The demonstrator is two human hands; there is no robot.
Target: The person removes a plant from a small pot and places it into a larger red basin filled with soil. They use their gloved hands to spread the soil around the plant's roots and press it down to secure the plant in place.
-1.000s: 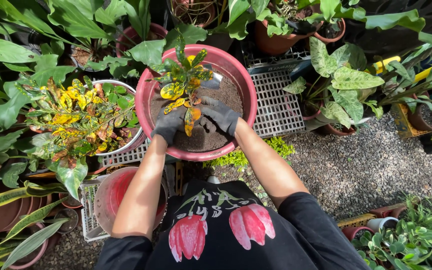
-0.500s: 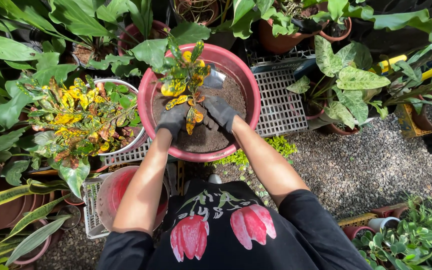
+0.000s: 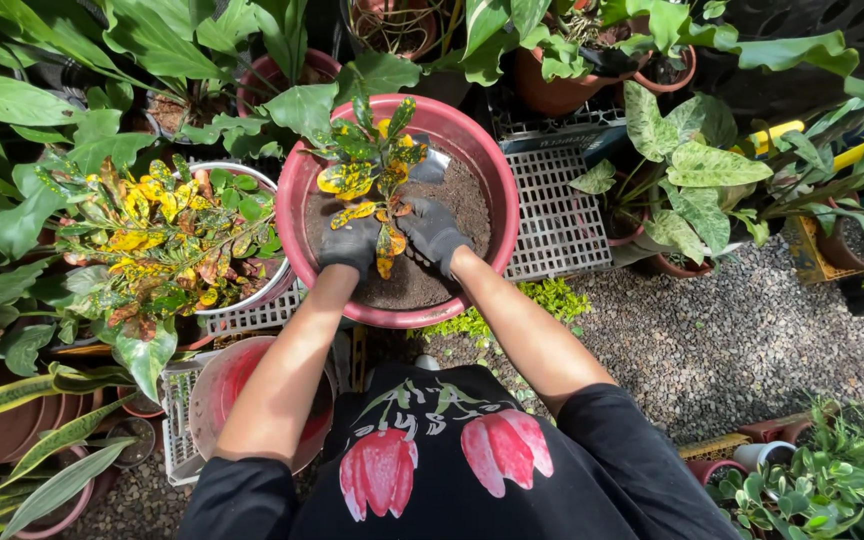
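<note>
At 12 o'clock from my chest sits the big red pot, filled w/ dark soil and resting partly on a white plastic grid crate. Small croton cutting, yellow-green leaves, stands roughly upright in the soil near pot centre.

My left hand, dark glove, sits at the plant's 7 o'clock, palm down on the soil, fingers curled in toward the stem base. Grip looks loosely cupped; can't tell if it actually pinches the stem, since leaves cover the fingertips. My right hand, also gloved, is at the plant's 5 o'clock, fingers bent and pressing into the soil just beside the stem; same story, grip partly hidden by a hanging leaf. Both hands are near each other, w/ the stem between them.

At 9 o'clock of the red pot: a bigger croton in a white pot, touching or just beside the red rim. At 7 o'clock, lower down, an empty red bucket. At 3 o'clock, a variegated leafy plant over gravel ground.
</note>
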